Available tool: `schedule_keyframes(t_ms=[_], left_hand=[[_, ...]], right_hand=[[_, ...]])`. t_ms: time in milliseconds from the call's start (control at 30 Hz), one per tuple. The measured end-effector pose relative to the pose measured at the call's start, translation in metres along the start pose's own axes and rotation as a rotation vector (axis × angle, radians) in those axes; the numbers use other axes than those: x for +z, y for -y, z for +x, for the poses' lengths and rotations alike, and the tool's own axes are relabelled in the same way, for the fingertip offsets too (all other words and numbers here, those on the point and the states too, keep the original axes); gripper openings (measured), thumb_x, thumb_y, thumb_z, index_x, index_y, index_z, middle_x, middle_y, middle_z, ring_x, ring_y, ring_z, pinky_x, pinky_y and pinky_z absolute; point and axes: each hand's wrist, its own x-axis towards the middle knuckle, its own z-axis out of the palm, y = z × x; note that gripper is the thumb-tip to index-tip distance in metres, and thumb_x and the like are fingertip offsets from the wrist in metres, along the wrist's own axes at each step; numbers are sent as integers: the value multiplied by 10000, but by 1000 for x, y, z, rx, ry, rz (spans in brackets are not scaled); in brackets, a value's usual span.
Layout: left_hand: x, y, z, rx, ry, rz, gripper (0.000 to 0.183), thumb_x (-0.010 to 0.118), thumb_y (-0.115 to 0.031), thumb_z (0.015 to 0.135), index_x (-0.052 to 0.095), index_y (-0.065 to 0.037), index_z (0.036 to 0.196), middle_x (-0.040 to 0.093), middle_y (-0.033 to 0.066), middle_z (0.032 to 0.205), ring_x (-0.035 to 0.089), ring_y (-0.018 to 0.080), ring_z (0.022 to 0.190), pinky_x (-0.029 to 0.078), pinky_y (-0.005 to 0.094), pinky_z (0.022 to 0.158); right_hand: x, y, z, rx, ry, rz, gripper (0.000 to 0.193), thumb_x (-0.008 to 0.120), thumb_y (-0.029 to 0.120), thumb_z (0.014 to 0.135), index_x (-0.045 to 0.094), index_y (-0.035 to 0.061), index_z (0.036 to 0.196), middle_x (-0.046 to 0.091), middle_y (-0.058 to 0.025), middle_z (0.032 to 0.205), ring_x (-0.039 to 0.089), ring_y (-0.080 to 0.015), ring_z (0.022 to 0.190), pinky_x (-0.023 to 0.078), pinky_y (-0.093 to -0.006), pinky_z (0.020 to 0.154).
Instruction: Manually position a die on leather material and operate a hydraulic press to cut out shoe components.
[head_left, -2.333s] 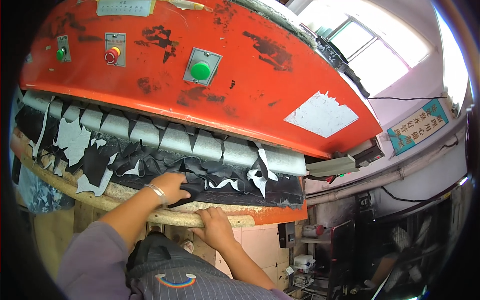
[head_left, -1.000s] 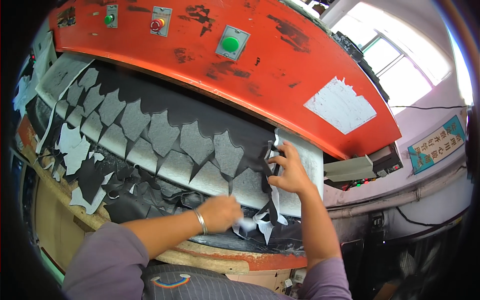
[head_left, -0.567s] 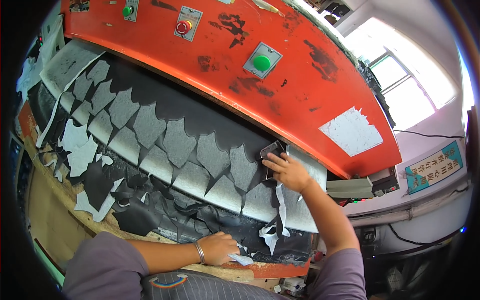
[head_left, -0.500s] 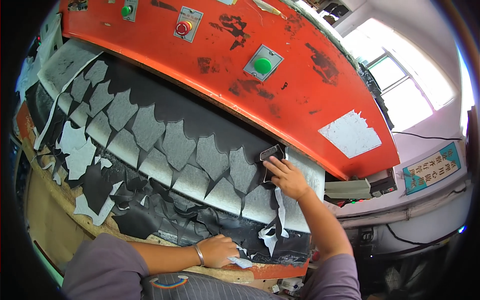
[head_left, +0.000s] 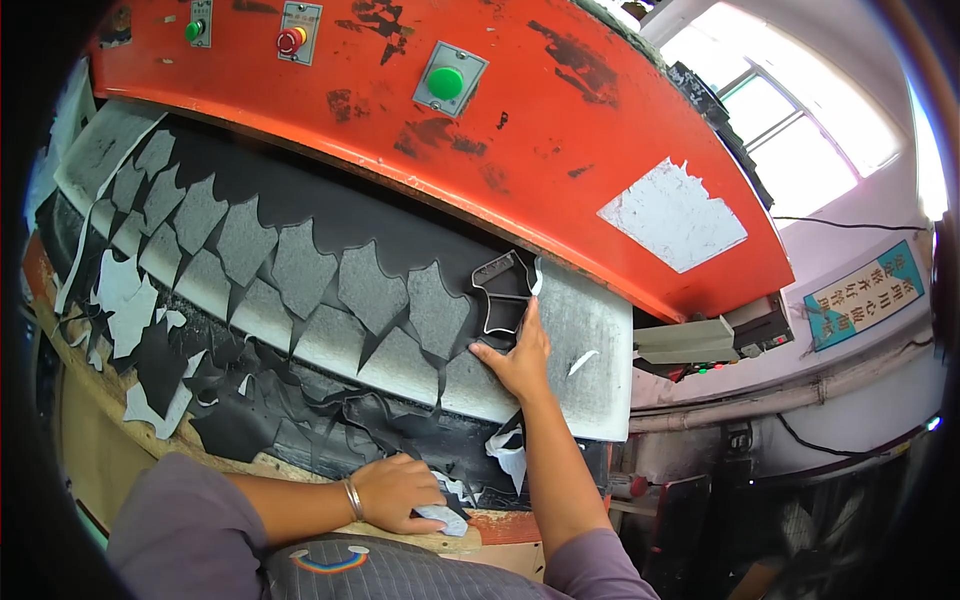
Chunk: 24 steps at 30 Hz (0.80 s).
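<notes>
My right hand (head_left: 518, 360) reaches across the press bed, thumb and fingers spread around the lower end of a metal-edged cutting die (head_left: 503, 290). Its fingertips touch the die's right side, and the thumb lies lower left. The die stands on black sheet material (head_left: 400, 230), beside a row of grey cut pieces (head_left: 375, 285) with pointed ends. My left hand (head_left: 398, 492), with a bracelet at the wrist, rests at the near edge. Its fingers are curled over a pale grey scrap (head_left: 442, 518) that sticks out below the thumb; the fingertips are partly hidden.
The press's orange-red beam (head_left: 400, 140) spans the far side, with a green button (head_left: 445, 83) and a red knob (head_left: 291, 40). Black and white scraps (head_left: 240, 425) pile along the near edge. A pale cutting board (head_left: 590, 340) lies under the sheet.
The view has shifted right. My right hand has gone from lying over the die to its near right side, and the die now shows fully. My left hand stays at the near edge with the scrap.
</notes>
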Motion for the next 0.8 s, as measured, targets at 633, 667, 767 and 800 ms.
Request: schedule_keyframes(t_ms=[633, 667, 767, 800], left_hand=[[-62, 137, 153, -597, -378, 431, 770, 471, -96, 817, 81, -16, 1476, 551, 79, 1324, 439, 293, 1272, 217, 422, 1132], [-61, 137, 155, -591, -372, 424, 770, 471, -96, 817, 81, -16, 1476, 551, 79, 1324, 439, 293, 1272, 217, 422, 1132], [-65, 134, 158, -651, -363, 386, 725, 442, -87, 815, 130, 16, 1461, 522, 47, 1356, 392, 248, 1315, 230, 412, 1129], [-64, 133, 159, -660, -354, 403, 732, 446, -92, 815, 123, 21, 1462, 521, 44, 1358, 393, 246, 1316, 228, 411, 1129]], right_hand=[[-31, -75, 26, -170, 228, 145, 1153, 787, 436, 686, 92, -74, 1452, 411, -226, 1418, 362, -346, 1332, 189, -460, 1100], [-33, -81, 26, -196, 232, 202, 1141, 796, 382, 692, 83, -86, 1449, 428, -210, 1413, 373, -345, 1326, 193, -445, 1100], [-36, -86, 38, -194, 257, 311, 1147, 801, 380, 686, 84, -85, 1451, 427, -218, 1411, 377, -347, 1324, 200, -438, 1098], [-36, -85, 40, -192, 242, 278, 1149, 799, 382, 687, 79, -76, 1456, 435, -233, 1398, 382, -339, 1324, 174, -441, 1104]])
